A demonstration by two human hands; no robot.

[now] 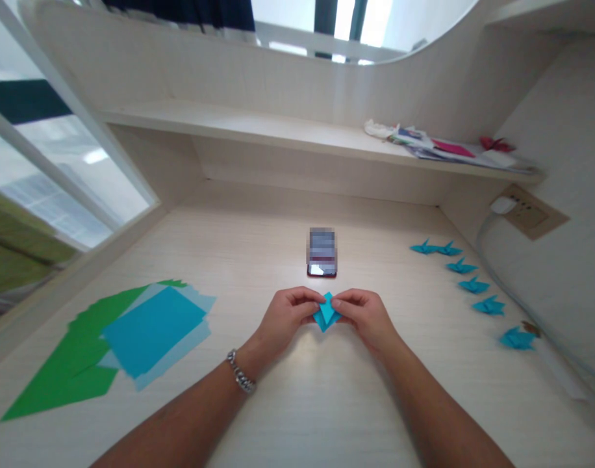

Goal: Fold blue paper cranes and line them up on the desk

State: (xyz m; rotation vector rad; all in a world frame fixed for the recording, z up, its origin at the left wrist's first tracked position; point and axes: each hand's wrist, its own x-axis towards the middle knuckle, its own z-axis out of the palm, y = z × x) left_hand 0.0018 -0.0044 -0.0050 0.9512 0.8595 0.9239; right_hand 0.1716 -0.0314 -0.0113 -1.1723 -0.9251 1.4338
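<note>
We sit at a pale wood-grain desk (219, 247) and take the folded piece as the centre of our clock. Green paper sheets (78, 351) fan out between eight and nine o'clock, partly under a loose stack of blue paper sheets (154, 331) near nine. Our left hand (295, 312) pinches the left side of the piece between thumb and fingers; our right hand (366, 312) grips its right side the same way. A smartphone (321, 253) lies at twelve, just beyond our fingers. The blue folded paper piece (326, 313), a small diamond with a kite-shaped flap on top, sits between both thumbs. Six blue origami figures (473, 285), probably cranes though blurred, curve from two to just past three. We judge this a middle folding step; the next crease calls for aligned edges and even thumb pressure.
</note>
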